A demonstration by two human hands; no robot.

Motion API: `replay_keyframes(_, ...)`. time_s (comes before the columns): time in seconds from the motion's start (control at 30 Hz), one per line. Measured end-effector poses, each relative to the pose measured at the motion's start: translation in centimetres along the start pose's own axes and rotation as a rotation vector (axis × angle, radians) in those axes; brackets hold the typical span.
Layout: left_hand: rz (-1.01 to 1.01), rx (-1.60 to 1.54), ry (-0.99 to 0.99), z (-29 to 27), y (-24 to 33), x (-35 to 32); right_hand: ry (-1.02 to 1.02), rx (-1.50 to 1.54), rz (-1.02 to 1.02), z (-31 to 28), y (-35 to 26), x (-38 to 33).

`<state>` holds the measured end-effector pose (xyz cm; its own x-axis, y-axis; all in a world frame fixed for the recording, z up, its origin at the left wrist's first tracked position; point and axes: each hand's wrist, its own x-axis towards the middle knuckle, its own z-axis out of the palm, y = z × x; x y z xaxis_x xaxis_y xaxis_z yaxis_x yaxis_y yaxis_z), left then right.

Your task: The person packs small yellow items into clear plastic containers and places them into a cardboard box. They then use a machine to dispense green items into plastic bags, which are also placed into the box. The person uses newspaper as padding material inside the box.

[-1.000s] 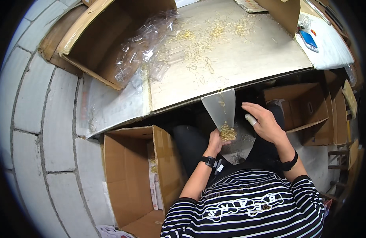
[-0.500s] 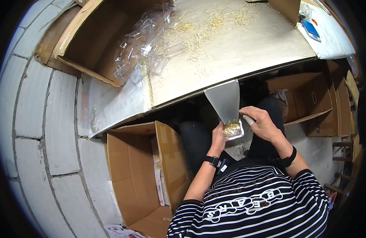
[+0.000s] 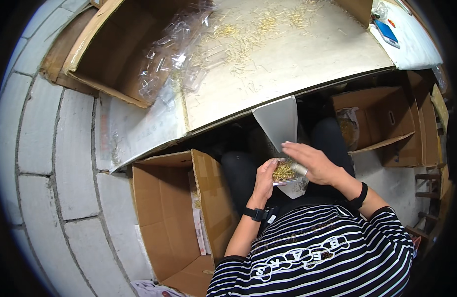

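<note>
My left hand point(image 3: 263, 182) grips a small clear plastic box point(image 3: 286, 182) by its left side, over my lap. Thin gold-coloured pins point(image 3: 284, 172) fill the box up to its top. Over the box's right edge, my right hand point(image 3: 315, 163) is held flat with fingers stretched out and together. A pale sleeve covers its thumb, which is beside the pins; whether it touches them I cannot tell. Just beyond both hands, a grey chute point(image 3: 278, 121) slopes down from the table edge, its lower end partly hidden by my right hand.
Loose gold pins point(image 3: 268, 22) lie scattered across the pale tabletop point(image 3: 307, 64). Clear plastic boxes point(image 3: 181, 59) are heaped beside a tipped cardboard box point(image 3: 107, 44). Open cartons stand left point(image 3: 164, 213) and right point(image 3: 377, 116) of my legs. A blue device point(image 3: 387, 33) lies far right.
The box has moved down and left, away from the chute's mouth, and now sits flatter. My right hand has gone from curled fingers to a flat hand over the box's edge.
</note>
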<state>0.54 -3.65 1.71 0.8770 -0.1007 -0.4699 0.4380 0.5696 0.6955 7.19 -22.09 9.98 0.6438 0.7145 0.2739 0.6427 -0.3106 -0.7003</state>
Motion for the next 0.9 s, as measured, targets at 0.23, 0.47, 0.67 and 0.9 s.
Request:
replay_keyframes(0.23,0.273,-0.083,0.174,2.2,3.6,-1.3,-0.155,-0.220,-0.162,2.0,-1.7,1.0)
replay_keyframes(0.47,0.362,-0.057,0.258,3.1,4.3,-1.8,-0.039,-0.128,-0.201,2.0,-2.8,2.5)
replay_keyframes(0.67,0.277,-0.122,0.187,2.1,6.1,-3.8,0.227,0.045,-0.146,-0.2,-2.0,3.2)
replay_keyframes(0.9,0.342,-0.148,0.077,2.3,6.4,-4.4,0.145,-0.040,-0.150,0.0,-2.5,3.4)
